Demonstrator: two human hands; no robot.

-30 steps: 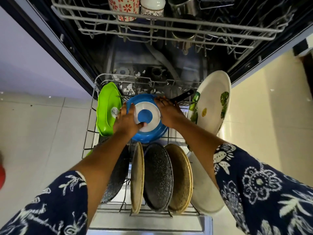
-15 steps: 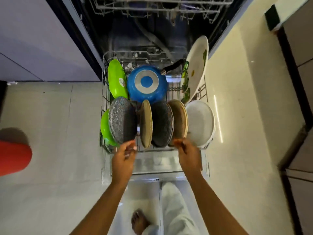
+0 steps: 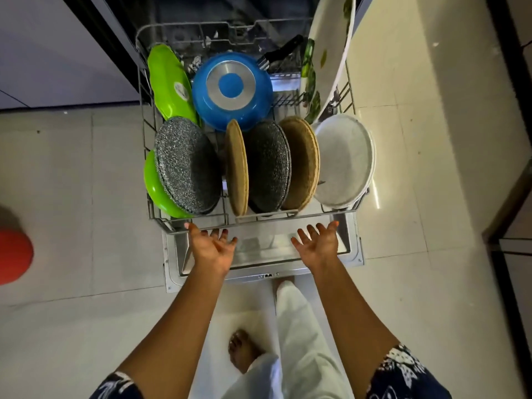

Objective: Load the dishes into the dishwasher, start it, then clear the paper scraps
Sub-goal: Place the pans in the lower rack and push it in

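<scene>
Head view: the lower rack [image 3: 259, 218] is seen sitting out over the open dishwasher door [image 3: 259, 263], with its near rail exposed across the full width. A strip of bare door panel is left between that rail and the door's near edge, and both hands are placed over this strip. Open floor [image 3: 86, 197] is seen left and right of the rack. A red object [image 3: 14, 256] is cut by the left frame edge, well apart from the rack. The floor is bounded on the right by a cabinet front [image 3: 506, 168]

Left hand [image 3: 211, 249]: fingers spread, nothing held, fingertips at the near rail, just near of the near green plate [image 3: 157, 191]. Right hand [image 3: 318, 244]: fingers spread, nothing held, fingertips at the rail, just near of the white plate [image 3: 344, 159]. Contact with the rail cannot be confirmed for either hand

Rack load, all stood on edge:
- Near row, left to right: near green plate, grey speckled plate [image 3: 187, 165], left tan plate [image 3: 236, 168], dark speckled plate [image 3: 269, 165], right tan plate [image 3: 302, 165], white plate.
- Far row: far green plate [image 3: 169, 84], blue pan [image 3: 231, 90] with its base turned up, leaf-print platter [image 3: 331, 47] leaning at the right rack wall

A bare foot [image 3: 243, 351] is seen on the floor near of the door, between the forearms
</scene>
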